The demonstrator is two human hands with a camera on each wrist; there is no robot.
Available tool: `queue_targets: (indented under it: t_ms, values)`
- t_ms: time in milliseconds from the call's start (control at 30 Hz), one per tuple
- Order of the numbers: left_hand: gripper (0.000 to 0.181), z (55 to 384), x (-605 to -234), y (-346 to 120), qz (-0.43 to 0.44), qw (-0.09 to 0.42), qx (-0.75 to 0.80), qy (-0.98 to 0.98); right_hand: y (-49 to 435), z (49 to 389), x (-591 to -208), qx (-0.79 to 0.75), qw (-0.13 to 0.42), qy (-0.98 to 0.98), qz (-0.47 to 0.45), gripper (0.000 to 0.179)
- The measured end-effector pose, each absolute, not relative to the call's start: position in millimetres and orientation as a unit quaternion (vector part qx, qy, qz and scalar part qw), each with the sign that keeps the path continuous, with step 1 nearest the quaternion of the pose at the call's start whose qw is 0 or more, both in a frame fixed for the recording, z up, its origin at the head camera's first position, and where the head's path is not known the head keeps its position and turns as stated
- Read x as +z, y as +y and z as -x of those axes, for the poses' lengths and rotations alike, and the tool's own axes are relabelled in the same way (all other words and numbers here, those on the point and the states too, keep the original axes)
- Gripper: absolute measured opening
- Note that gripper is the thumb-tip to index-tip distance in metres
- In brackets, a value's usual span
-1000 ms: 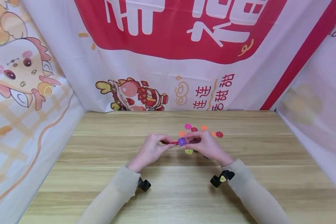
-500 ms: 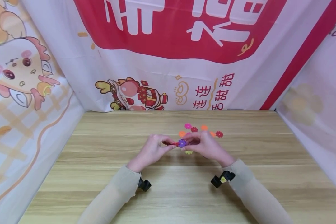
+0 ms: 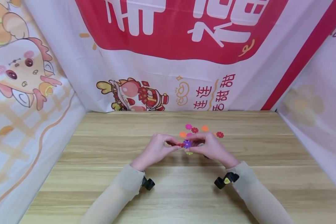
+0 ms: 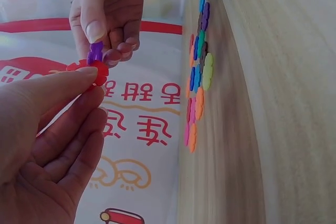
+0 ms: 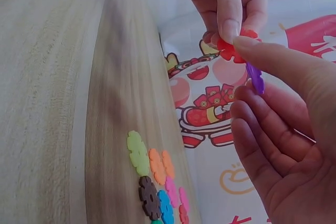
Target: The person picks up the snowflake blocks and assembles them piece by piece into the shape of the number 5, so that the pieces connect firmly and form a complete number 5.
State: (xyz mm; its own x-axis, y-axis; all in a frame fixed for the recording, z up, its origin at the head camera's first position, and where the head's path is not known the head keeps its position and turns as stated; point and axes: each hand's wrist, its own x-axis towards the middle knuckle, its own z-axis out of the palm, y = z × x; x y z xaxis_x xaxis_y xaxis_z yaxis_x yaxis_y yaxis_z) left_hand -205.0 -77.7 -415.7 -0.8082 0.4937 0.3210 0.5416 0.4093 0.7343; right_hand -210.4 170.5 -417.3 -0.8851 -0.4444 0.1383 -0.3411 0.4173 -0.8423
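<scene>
A red flower-shaped interlocking disc [image 4: 102,74] is pinched between thumb and forefinger of my left hand [image 3: 159,149]. The thumb and fingers of my right hand [image 3: 210,147] hold a purple flower-shaped disc [image 3: 187,143]. Both hands meet above the table, with the purple disc set crosswise against the edge of the red one. In the left wrist view the purple disc [image 4: 95,52] touches the red one; how deep its slot sits I cannot tell. Fingers cover part of both discs.
Several loose flower discs lie on the wooden table [image 3: 173,193] behind and under the right hand, among them a pink one [image 3: 189,126], an orange one [image 3: 205,128], a dark red one [image 3: 220,134] and a lime one [image 5: 138,153]. Printed cloth [image 3: 162,68] walls the back and sides.
Both hands have shifted slightly right together, still holding the red and purple discs against each other. The loose discs on the table have not moved.
</scene>
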Motion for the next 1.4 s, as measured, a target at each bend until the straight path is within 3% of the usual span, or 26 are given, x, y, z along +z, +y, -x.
queue_targets:
  t_ms: [267,500,1000,1400]
  values:
    - [0.012,203,-416,-74,0.318,0.016,-0.455,-0.832,178,205,-418,-0.485,0.065,0.844,0.221,0.036]
    - [0.042,215,-412,-83,0.283,-0.045,-0.469,-0.835,195,200,-416,-0.487,0.059,0.850,0.192,0.038]
    - [0.044,288,-449,-57,0.243,-0.059,-0.429,-0.868,215,194,-409,-0.500,0.064,0.850,0.152,0.039]
    - [0.038,307,-457,-42,0.224,-0.090,-0.356,-0.903,216,193,-407,-0.504,0.062,0.848,0.152,0.040]
